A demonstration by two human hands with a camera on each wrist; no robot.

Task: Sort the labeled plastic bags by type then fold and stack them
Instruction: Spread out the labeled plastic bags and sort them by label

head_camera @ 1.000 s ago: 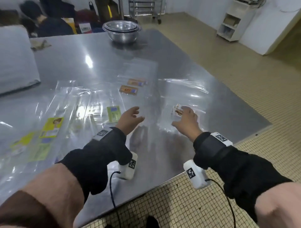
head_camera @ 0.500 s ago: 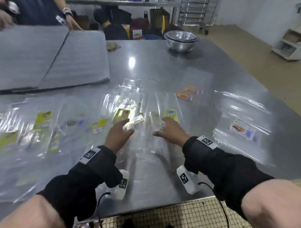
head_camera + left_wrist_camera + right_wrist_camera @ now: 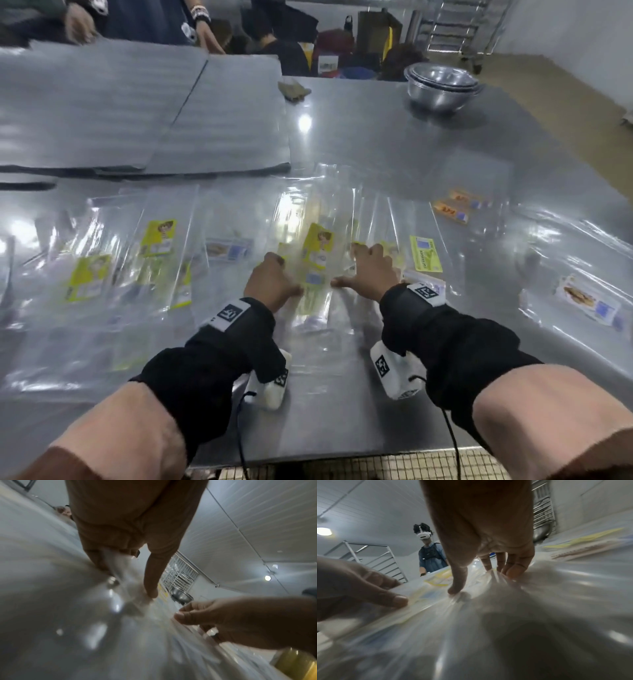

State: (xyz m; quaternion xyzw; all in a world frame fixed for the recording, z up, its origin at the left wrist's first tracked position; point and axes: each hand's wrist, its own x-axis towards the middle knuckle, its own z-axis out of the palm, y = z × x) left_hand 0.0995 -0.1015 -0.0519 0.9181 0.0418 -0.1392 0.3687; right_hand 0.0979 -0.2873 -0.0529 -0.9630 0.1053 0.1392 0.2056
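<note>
Your left hand (image 3: pixel 272 282) and right hand (image 3: pixel 368 274) both sit on the same clear bag (image 3: pixel 317 274) near the table's (image 3: pixel 342 421) front edge, one on each side of its yellow label. Your left fingers (image 3: pixel 101 561) curl into the film and bunch it, with the thumb pressing down; your right fingers (image 3: pixel 513 568) are spread and press the plastic flat, gripping nothing. More labelled bags lie flat in a loose spread to your left (image 3: pixel 154 253), with a green-label one (image 3: pixel 424 253) just right of your hand and a food-picture one (image 3: pixel 589 301) near the right edge. Further back are two orange-label bags (image 3: pixel 455 207). Whether any bag holds anything cannot be told. At the far end stand nested steel bowls (image 3: pixel 442 87); their insides are hidden.
</note>
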